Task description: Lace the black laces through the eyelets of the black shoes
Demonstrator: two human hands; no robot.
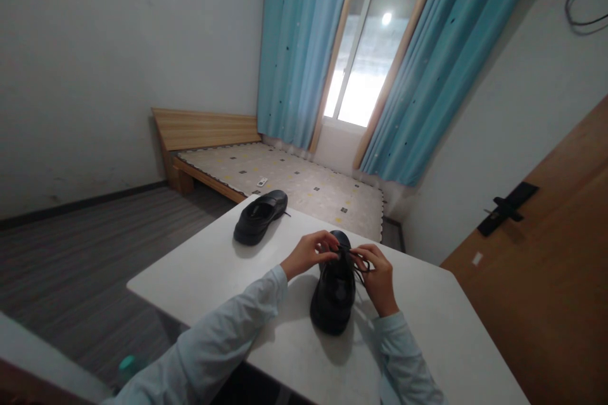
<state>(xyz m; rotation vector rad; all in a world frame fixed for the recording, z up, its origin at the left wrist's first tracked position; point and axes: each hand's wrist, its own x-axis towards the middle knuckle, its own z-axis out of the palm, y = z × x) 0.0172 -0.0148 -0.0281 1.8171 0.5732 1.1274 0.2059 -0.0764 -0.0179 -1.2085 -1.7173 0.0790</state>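
Both grips pinch laces [354, 259] on shoe [335, 294], toe nearest.

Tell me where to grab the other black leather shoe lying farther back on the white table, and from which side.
Grip the far black leather shoe across its narrow middle, coming from above. It rests upright on its sole on the white table, its sides clear, the rounded toe towards the near left edge. This is a judgement.

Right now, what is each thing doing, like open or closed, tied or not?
near shoe: upright on the white table, laces being handled.
far shoe: upright on the table, untouched.
left hand: pinching the laces.
right hand: pinching the laces.
curtains: drawn apart.
door: whether shut, cannot tell.
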